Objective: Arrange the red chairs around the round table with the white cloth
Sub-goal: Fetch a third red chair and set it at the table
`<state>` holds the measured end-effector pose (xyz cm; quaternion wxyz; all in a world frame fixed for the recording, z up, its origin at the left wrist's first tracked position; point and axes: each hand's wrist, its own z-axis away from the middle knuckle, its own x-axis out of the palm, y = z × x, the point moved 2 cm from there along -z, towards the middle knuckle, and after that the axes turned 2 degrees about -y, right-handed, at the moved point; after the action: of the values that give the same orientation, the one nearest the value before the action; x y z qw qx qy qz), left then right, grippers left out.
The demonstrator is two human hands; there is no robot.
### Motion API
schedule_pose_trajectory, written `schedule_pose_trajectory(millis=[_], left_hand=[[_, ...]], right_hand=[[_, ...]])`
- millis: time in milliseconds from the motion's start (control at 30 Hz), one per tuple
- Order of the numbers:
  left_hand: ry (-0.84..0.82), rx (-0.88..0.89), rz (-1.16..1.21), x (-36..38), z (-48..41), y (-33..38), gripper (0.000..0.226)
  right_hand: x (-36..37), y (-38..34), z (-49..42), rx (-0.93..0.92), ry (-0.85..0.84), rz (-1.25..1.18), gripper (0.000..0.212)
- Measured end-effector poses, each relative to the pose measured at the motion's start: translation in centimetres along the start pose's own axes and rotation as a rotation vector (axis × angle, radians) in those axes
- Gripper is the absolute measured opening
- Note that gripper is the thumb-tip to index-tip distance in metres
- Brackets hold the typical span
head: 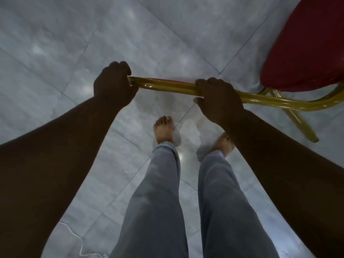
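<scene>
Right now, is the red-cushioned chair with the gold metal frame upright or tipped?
Tipped: left hand and right hand grip the gold frame tube of the red-cushioned chair, whose leg slants sideways.

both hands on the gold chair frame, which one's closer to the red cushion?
The right hand, gripping the gold frame partway along, on the side of the red cushion. The left hand grips the frame's far end.

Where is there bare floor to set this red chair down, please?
Bare tiled floor lies left of the left hand and beyond the gold frame. Crowded: the feet below the frame, the red seat right of the right hand.
</scene>
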<state>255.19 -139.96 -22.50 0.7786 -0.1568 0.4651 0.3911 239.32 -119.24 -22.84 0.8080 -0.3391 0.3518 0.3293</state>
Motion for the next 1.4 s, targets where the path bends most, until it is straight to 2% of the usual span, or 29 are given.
schedule_pose_trajectory(millis=[100, 133, 233, 333, 567, 767, 1000, 1100, 1233, 1300, 1400], left_hand=[[-0.216, 0.104, -0.054, 1.4, -1.6, -0.7, 0.067], [-0.271, 0.135, -0.073, 1.7, -2.1, -0.5, 0.069], [-0.337, 0.212, -0.204, 1.4, -3.2, 0.9, 0.039], [-0.390, 0.287, -0.293, 0.5, -2.7, 2.1, 0.026], [-0.380, 0.415, -0.434, -4.9, 1.5, 6.1, 0.024], [-0.318, 0.499, -0.554, -14.5, 9.5, 13.6, 0.016], [-0.291, 0.638, -0.659, -25.2, 22.0, 25.8, 0.009], [-0.266, 0.675, -0.639, -27.9, 27.0, 30.8, 0.008], [-0.118, 0.731, -0.497, -29.5, 31.8, 34.7, 0.014], [-0.053, 0.775, -0.377, -29.6, 33.1, 34.9, 0.019], [-0.071, 0.731, -0.262, -29.8, 32.4, 32.7, 0.031]], right_hand=[[0.8, 0.2, -0.8, 0.002, 0.059, -0.011, 0.037], [1.0, 0.3, -0.8, -0.001, 0.078, -0.004, 0.034], [1.3, 0.2, -0.4, -0.022, 0.115, 0.036, 0.030], [1.0, 0.4, 0.4, -0.008, 0.114, 0.030, 0.029], [-3.1, 1.6, 5.6, 0.034, 0.130, -0.046, 0.026], [-10.6, 1.9, 13.7, 0.114, 0.226, -0.030, 0.017], [-21.6, -1.6, 24.8, -0.049, 0.318, -0.075, 0.024], [-25.2, -1.5, 30.2, -0.095, 0.399, -0.102, 0.026], [-28.2, 1.3, 37.2, -0.017, 0.472, -0.132, 0.028], [-29.2, 2.7, 40.2, 0.022, 0.523, -0.176, 0.027], [-29.8, 4.9, 44.2, 0.119, 0.554, -0.254, 0.030]])
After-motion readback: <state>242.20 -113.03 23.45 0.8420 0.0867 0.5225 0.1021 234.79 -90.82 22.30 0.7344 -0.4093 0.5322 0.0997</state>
